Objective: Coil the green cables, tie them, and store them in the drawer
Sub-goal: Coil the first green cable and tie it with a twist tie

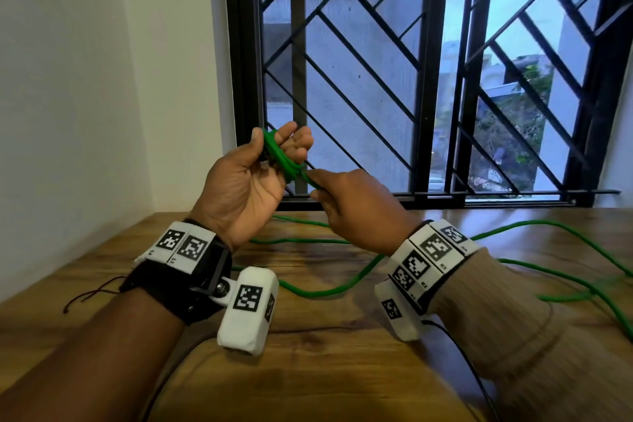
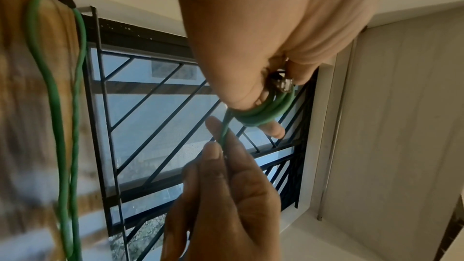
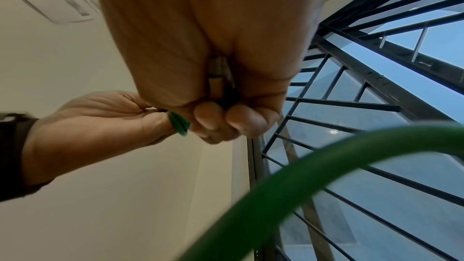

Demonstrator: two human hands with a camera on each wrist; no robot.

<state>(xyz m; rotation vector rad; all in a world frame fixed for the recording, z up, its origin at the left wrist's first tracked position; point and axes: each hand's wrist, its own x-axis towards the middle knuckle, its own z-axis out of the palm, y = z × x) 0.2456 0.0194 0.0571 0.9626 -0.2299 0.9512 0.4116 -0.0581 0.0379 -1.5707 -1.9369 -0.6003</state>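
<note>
A green cable is partly wound into a small coil (image 1: 281, 156) around the fingers of my raised left hand (image 1: 253, 178), which holds it with the thumb; the coil (image 2: 263, 114) sits by a clear plug end (image 2: 282, 84). My right hand (image 1: 346, 205) pinches the strand (image 1: 313, 183) just below the coil, between thumb and fingertips (image 2: 216, 136). The rest of the green cable (image 1: 329, 289) trails in loose loops over the wooden table (image 1: 342, 370). In the right wrist view a thick blurred cable loop (image 3: 288, 182) crosses close to the camera. No drawer is in view.
A barred window (image 1: 411, 79) stands right behind the table, and a white wall (image 1: 102, 79) closes the left side. More green cable (image 1: 582, 284) lies tangled at the right edge of the table. A thin black wire (image 1: 472, 367) runs from my right wrist band.
</note>
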